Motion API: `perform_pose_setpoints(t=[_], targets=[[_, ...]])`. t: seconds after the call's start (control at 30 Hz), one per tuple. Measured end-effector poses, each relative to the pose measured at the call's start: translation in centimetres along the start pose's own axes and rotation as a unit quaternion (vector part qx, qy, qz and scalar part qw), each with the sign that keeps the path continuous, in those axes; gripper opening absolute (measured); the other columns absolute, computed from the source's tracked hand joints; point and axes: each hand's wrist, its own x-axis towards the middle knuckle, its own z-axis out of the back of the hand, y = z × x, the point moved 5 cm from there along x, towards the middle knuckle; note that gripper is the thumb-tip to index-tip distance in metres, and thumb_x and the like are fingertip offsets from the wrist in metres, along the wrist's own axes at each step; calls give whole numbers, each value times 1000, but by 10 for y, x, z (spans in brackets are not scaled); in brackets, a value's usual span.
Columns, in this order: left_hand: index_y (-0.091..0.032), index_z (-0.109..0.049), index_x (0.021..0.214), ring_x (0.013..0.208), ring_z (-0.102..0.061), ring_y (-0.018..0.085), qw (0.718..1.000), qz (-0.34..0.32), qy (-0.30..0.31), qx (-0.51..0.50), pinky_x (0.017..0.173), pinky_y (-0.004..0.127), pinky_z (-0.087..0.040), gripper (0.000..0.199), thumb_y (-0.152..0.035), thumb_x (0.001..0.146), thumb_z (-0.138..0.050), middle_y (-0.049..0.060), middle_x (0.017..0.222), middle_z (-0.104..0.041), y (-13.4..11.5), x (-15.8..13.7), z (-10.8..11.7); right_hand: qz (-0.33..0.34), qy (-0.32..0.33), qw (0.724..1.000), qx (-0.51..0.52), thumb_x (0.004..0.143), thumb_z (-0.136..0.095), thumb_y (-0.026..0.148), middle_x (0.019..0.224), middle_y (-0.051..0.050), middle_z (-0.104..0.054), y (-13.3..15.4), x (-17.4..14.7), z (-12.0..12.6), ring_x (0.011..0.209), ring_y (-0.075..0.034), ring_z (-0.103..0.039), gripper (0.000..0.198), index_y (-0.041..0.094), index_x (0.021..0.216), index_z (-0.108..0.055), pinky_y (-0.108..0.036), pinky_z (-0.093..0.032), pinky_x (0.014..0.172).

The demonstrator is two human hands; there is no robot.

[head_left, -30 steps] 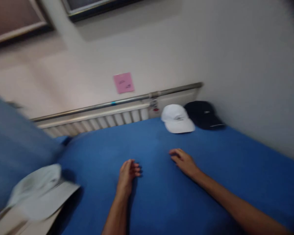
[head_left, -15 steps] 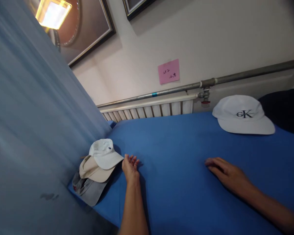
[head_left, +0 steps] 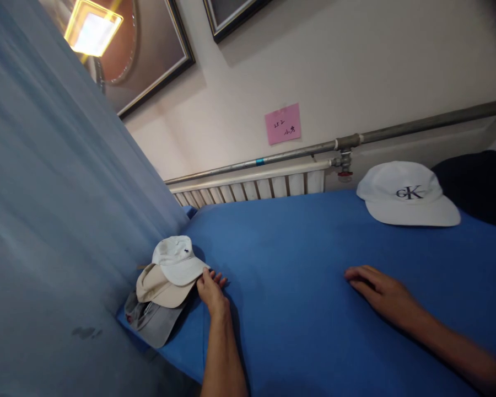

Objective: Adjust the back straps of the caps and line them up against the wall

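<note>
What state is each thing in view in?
Pale cap: uppermost of three, crown up.
Beige cap: middle, partly covered.
Grey cap: lowest, partly covered.
Lettered cap: crown up, unheld.
Dark cap: cut off by frame.
Left hand: at pale cap's brim, grip unclear.
Right hand: loosely curled, holding nothing.
Curtain: hanging in folds.
Pink note: on wall.

At lower left of the frame, the top baseball cap [head_left: 177, 264] is white with a small navy emblem, the middle cap [head_left: 167, 292] plain beige, the bottom cap [head_left: 161, 328] grey. At right, one cap [head_left: 409, 196] is white with dark lettering, another [head_left: 481, 187] near-black. The sheet [head_left: 289, 251] is solid blue, the left-hand curtain [head_left: 58, 193] greyish blue, the upper-centre sticky note [head_left: 283, 125] pink with black handwriting.
</note>
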Motion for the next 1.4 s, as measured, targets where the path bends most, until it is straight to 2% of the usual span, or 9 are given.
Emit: perform_pose_setpoints(t=[0.27,0.43,0.7,0.87,0.97,1.1,1.17,1.23,1.4], targets=[[-15,-49,83,50,-59,15,996,-36,30,77,50,30,-52,30,-42,86,-37,4,68,-59,-17,15,-17,6,1,1000,-6,74,-46,37,86,-7,-68,8,0,2,80,-24,-65,22,23,79,-63,-38,-52,74],[-16,-55,71,48,-58,17,969,-119,61,208,55,34,-49,31,-40,83,-39,5,61,-60,-24,7,-30,-10,6,1000,1,75,-45,36,84,-7,-67,16,-1,5,79,-24,-64,23,22,77,-64,-38,-51,75],[-20,-58,64,63,-53,18,867,-282,237,336,65,29,-40,20,-35,76,-53,2,64,-58,-5,-75,-57,-54,-25,996,69,71,-49,27,77,-3,-64,14,-4,10,72,-17,-60,15,21,73,-62,-29,-48,68],[-20,-58,72,63,-53,15,742,-435,382,339,62,27,-42,19,-30,85,-47,2,69,-55,4,-109,-66,-166,-27,953,252,68,-52,21,62,2,-58,-2,-6,8,43,-8,-47,12,18,77,-59,-21,-39,46],[-19,-62,84,74,-58,16,708,-437,461,308,70,27,-46,18,-29,87,-48,5,82,-60,11,-118,-66,-210,-94,903,364,63,-54,16,60,2,-58,-12,-5,12,40,-9,-47,15,18,77,-59,-21,-36,41],[-22,-66,98,98,-59,19,669,-386,570,281,87,32,-46,20,-28,87,-51,7,102,-62,21,-116,-61,-236,-214,864,390,64,-49,17,70,0,-60,-39,-2,32,54,-12,-55,21,20,83,-55,-21,-37,42],[-24,-68,96,105,-58,21,664,-361,599,265,91,34,-45,19,-29,85,-53,8,109,-61,23,-106,-60,-241,-272,845,394,64,-47,17,70,1,-60,-55,-3,49,56,-11,-54,19,21,81,-53,-20,-41,47],[-24,-69,85,107,-57,23,681,-340,596,256,92,35,-45,15,-32,83,-56,9,112,-60,23,-90,-64,-241,-302,831,401,64,-48,18,70,1,-60,-67,-5,65,57,-11,-54,16,21,79,-51,-21,-42,51],[-21,-64,76,117,-52,26,729,-292,556,272,100,41,-39,20,-37,79,-52,11,121,-59,18,-64,-101,-218,-258,839,427,68,-52,22,79,-3,-64,-66,-7,79,60,-12,-55,13,21,81,-53,-22,-42,51]])
